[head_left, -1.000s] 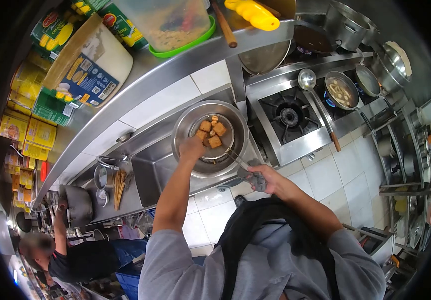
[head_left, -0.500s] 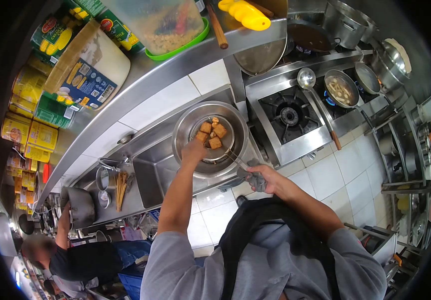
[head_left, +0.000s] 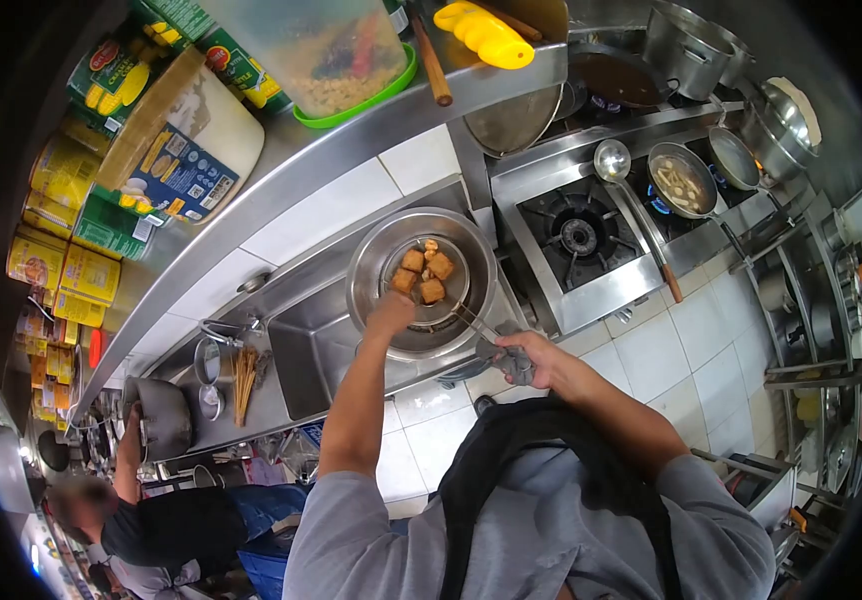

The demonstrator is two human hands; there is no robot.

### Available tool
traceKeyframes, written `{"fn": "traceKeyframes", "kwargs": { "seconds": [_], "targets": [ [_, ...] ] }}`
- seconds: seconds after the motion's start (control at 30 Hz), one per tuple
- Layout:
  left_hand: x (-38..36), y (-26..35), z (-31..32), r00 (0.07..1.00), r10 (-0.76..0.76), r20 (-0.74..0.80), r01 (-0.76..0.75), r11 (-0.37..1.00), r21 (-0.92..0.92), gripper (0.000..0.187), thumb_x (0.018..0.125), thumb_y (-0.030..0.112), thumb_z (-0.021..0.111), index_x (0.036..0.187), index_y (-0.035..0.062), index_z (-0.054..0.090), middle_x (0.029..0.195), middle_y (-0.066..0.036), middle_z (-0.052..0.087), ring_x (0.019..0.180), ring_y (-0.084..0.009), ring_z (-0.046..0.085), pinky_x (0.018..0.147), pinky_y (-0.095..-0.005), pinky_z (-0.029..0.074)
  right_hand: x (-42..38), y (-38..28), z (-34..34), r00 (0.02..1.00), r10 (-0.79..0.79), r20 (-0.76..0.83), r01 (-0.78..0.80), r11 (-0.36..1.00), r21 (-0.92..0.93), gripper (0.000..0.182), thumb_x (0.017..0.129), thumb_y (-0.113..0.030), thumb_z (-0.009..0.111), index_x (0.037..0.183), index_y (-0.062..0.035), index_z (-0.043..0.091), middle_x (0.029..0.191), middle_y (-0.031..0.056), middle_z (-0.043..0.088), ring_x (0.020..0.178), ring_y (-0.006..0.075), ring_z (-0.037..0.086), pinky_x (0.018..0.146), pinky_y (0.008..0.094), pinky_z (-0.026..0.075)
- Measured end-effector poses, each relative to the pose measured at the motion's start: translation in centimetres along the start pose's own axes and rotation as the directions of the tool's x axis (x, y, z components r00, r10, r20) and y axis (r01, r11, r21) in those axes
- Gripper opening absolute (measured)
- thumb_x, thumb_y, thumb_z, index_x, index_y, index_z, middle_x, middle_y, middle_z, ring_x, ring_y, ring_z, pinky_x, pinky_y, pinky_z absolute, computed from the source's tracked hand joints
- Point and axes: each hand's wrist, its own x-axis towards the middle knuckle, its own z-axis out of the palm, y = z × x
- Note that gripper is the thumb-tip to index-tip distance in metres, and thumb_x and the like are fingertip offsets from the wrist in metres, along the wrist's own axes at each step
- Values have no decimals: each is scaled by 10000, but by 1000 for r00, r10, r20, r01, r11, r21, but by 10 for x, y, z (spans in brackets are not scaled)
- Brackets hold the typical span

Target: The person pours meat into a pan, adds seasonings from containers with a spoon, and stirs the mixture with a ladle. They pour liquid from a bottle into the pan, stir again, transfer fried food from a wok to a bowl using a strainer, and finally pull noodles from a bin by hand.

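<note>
Several browned cubes (head_left: 439,266), which look like fried tofu, lie with smaller pieces in a round wire strainer (head_left: 461,290). The strainer rests in a wide metal bowl (head_left: 366,250) at the sink. My left hand (head_left: 391,312) reaches over the strainer's near left edge, closed, its fingertips against or beside one cube (head_left: 403,281). Whether they grip it is hidden. My right hand (head_left: 541,358) is wrapped round the strainer's handle (head_left: 473,320) through a bunched grey cloth (head_left: 511,362).
A gas stove (head_left: 579,236) stands to the right, with a ladle (head_left: 613,160) and a pan of food (head_left: 681,180) over a blue flame. Tubs and cans line the shelf (head_left: 341,130) above. Another person (head_left: 176,520) works at lower left beside a large pot (head_left: 163,415).
My left hand has shifted slightly toward me along the strainer's edge. My right hand keeps its hold on the handle, and the cubes lie nearly as before.
</note>
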Motion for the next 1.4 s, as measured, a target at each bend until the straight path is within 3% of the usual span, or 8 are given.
{"fn": "traceKeyframes", "kwargs": {
  "seconds": [0.17,0.23,0.47,0.77,0.93,1.17,1.23,1.4],
  "targets": [
    [6,-23,-1,997,-62,44,65,994,-82,216,808,204,599,964,125,725,1040,-147,702,952,-307,676,860,-418,521,3,1,-6,1000,5,25,-5,1000,29,185,854,-270,667,932,-105,637,765,17,645,659,167,601,580,344,485],
    [-11,-17,-9,987,-20,-157,38,992,117,243,813,200,595,1005,124,723,1050,-159,699,962,-307,680,866,-417,521,0,1,-5,1000,5,3,-6,999,38,188,856,-274,665,934,-105,635,768,23,643,660,167,599,577,344,487],
    [-49,29,-53,979,-138,-150,187,899,395,233,838,165,557,988,94,721,1050,-157,698,1000,-340,669,865,-451,521,5,2,-8,1000,13,-4,-13,999,49,203,864,-280,651,942,-92,636,809,52,646,673,185,596,564,357,483],
    [-35,47,-44,927,193,-322,-46,910,413,254,857,160,512,950,68,730,945,-186,710,913,-340,694,779,-457,533,0,1,-4,1000,6,9,-6,1000,27,196,871,-272,635,941,-89,637,810,47,649,698,194,594,556,362,472],
    [-18,66,-40,974,199,-108,-100,808,580,232,854,170,540,924,70,737,917,-153,723,872,-324,707,732,-429,540,-2,2,-1,1000,25,-17,-24,999,25,194,872,-269,632,944,-89,642,799,43,648,690,193,595,557,361,472],
    [-41,63,-63,992,117,-55,-69,837,543,235,858,202,583,1033,76,675,972,-190,693,934,-361,673,801,-471,520,-4,0,-3,1000,2,24,-3,999,52,210,870,-280,632,952,-87,653,787,36,645,662,190,588,568,365,474],
    [-46,46,-45,927,287,-242,-155,879,450,275,859,156,560,1121,114,633,976,-183,690,954,-361,663,815,-477,511,-3,0,-3,1000,5,22,-6,999,48,212,869,-284,633,952,-90,653,787,35,644,657,191,586,570,362,474],
    [-61,61,-13,937,275,-217,-205,933,296,340,823,109,557,1152,153,630,899,-193,691,878,-376,676,746,-479,527,-7,-3,2,1000,9,16,-9,999,43,213,863,-276,665,928,-78,625,733,36,654,600,155,626,515,340,493]
  ]
}}
